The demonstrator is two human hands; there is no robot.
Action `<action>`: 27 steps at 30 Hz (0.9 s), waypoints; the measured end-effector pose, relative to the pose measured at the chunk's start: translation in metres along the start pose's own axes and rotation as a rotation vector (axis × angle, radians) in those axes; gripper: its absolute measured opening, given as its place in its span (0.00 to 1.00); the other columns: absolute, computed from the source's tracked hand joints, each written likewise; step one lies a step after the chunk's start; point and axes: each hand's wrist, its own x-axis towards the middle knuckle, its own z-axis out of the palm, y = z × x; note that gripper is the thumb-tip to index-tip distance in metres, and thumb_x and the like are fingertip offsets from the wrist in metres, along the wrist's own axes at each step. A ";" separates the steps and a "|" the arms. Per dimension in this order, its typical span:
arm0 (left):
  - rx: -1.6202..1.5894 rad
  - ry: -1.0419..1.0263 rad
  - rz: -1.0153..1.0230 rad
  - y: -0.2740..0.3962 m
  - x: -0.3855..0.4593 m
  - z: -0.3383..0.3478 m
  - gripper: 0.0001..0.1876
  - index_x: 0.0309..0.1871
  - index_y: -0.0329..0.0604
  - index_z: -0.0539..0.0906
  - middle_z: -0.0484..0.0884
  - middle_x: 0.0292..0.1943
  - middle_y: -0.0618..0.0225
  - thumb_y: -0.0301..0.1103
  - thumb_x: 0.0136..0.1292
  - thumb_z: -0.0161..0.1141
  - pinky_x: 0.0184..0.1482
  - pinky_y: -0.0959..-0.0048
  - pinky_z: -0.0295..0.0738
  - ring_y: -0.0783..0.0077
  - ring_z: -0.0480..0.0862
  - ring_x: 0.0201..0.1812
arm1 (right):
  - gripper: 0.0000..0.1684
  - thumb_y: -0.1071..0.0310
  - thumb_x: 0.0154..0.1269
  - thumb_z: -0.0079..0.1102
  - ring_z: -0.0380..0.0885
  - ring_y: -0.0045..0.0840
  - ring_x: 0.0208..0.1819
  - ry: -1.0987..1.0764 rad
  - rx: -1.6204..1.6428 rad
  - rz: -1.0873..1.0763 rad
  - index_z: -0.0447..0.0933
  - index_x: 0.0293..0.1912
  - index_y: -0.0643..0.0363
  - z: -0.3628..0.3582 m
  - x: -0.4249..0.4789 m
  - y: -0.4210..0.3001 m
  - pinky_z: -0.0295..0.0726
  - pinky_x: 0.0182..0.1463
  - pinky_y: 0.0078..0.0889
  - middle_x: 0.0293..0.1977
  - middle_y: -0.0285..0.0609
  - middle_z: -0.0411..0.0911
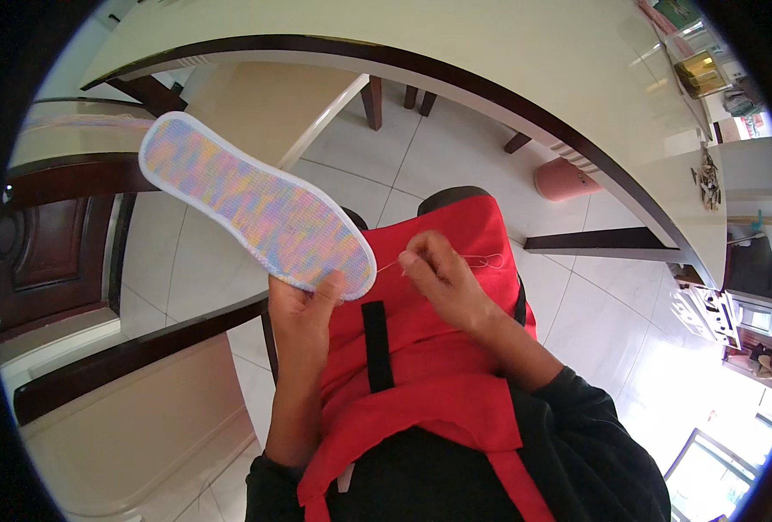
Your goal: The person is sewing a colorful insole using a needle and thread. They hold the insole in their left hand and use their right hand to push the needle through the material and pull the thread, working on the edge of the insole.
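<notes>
My left hand [304,313] grips the near, rounded end of a shoe insole [262,209] in mottled pink, blue, purple and yellow with a white edge; the thumb lies on its face. To the right, my right hand [441,277] is closed with thumb and finger pinched on a thin pale thread [389,266], which runs from the insole's right edge to my fingers. A loose loop of this thread lies beyond the hand on the red apron [425,365] over my lap. Whether a needle is between the fingers cannot be seen.
A pale tabletop [490,39] with a dark curved edge arches ahead. Multicoloured yarn [86,122] extends left from behind the insole's far end. A pink bin [565,179] stands on the tiled floor under the table. Keys [709,176] lie at the table's right.
</notes>
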 end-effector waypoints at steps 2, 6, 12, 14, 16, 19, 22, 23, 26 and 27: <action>0.002 0.005 -0.008 0.000 0.001 -0.001 0.22 0.57 0.31 0.61 0.73 0.48 0.58 0.22 0.60 0.54 0.48 0.74 0.75 0.71 0.76 0.48 | 0.09 0.67 0.67 0.45 0.63 0.19 0.22 0.150 -0.153 -0.105 0.60 0.38 0.61 -0.005 -0.003 -0.012 0.66 0.28 0.24 0.20 0.35 0.63; -0.028 -0.001 -0.003 0.000 0.002 0.000 0.23 0.57 0.31 0.60 0.72 0.49 0.56 0.21 0.60 0.54 0.51 0.71 0.74 0.70 0.76 0.49 | 0.10 0.74 0.65 0.44 0.69 0.29 0.25 0.143 -0.170 -0.162 0.59 0.45 0.62 -0.020 -0.009 -0.018 0.70 0.32 0.29 0.26 0.45 0.67; -0.030 0.043 -0.008 0.002 -0.001 0.002 0.23 0.57 0.31 0.60 0.72 0.50 0.56 0.21 0.60 0.54 0.51 0.71 0.74 0.69 0.75 0.50 | 0.07 0.77 0.56 0.55 0.75 0.36 0.31 0.073 -0.430 -0.608 0.73 0.37 0.64 -0.007 -0.012 -0.045 0.75 0.34 0.32 0.29 0.46 0.72; -0.033 0.045 -0.007 0.003 -0.001 0.001 0.23 0.57 0.32 0.61 0.72 0.50 0.57 0.21 0.60 0.54 0.51 0.71 0.73 0.70 0.75 0.50 | 0.08 0.79 0.53 0.58 0.74 0.29 0.30 0.108 -0.503 -0.605 0.75 0.36 0.64 -0.005 -0.014 -0.052 0.74 0.32 0.27 0.29 0.43 0.72; -0.027 0.046 -0.009 0.003 -0.001 0.001 0.23 0.57 0.32 0.61 0.72 0.50 0.57 0.21 0.60 0.54 0.52 0.71 0.73 0.70 0.75 0.50 | 0.09 0.80 0.51 0.61 0.73 0.26 0.30 0.132 -0.508 -0.610 0.77 0.35 0.63 -0.003 -0.014 -0.053 0.74 0.31 0.24 0.29 0.41 0.72; -0.039 0.048 0.014 0.002 -0.002 0.002 0.23 0.58 0.33 0.61 0.72 0.50 0.57 0.21 0.60 0.54 0.52 0.70 0.73 0.69 0.75 0.51 | 0.08 0.79 0.50 0.62 0.73 0.25 0.29 0.153 -0.473 -0.642 0.77 0.34 0.61 0.000 -0.012 -0.051 0.72 0.29 0.24 0.29 0.40 0.71; -0.055 0.051 0.007 0.003 -0.002 0.002 0.23 0.58 0.33 0.61 0.72 0.50 0.57 0.21 0.60 0.54 0.53 0.69 0.73 0.69 0.74 0.51 | 0.08 0.78 0.49 0.62 0.71 0.25 0.27 0.175 -0.574 -0.691 0.78 0.33 0.60 0.000 -0.011 -0.049 0.71 0.27 0.24 0.29 0.39 0.69; -0.053 0.050 0.005 0.003 -0.002 0.002 0.24 0.58 0.33 0.61 0.72 0.50 0.57 0.21 0.60 0.54 0.53 0.69 0.73 0.68 0.74 0.51 | 0.09 0.78 0.48 0.63 0.71 0.25 0.26 0.178 -0.607 -0.701 0.78 0.33 0.59 0.000 -0.011 -0.051 0.70 0.26 0.24 0.29 0.39 0.69; -0.058 0.052 0.002 0.004 -0.002 0.003 0.24 0.58 0.33 0.61 0.72 0.51 0.56 0.20 0.60 0.54 0.53 0.68 0.73 0.68 0.74 0.52 | 0.10 0.78 0.46 0.63 0.70 0.24 0.25 0.186 -0.665 -0.728 0.78 0.32 0.59 0.000 -0.011 -0.054 0.69 0.25 0.24 0.28 0.38 0.67; -0.067 0.057 0.003 0.004 -0.002 0.004 0.24 0.58 0.33 0.61 0.72 0.51 0.56 0.20 0.60 0.54 0.53 0.68 0.73 0.68 0.74 0.52 | 0.10 0.78 0.45 0.64 0.69 0.24 0.25 0.188 -0.677 -0.737 0.78 0.32 0.59 0.001 -0.010 -0.054 0.69 0.24 0.25 0.27 0.38 0.67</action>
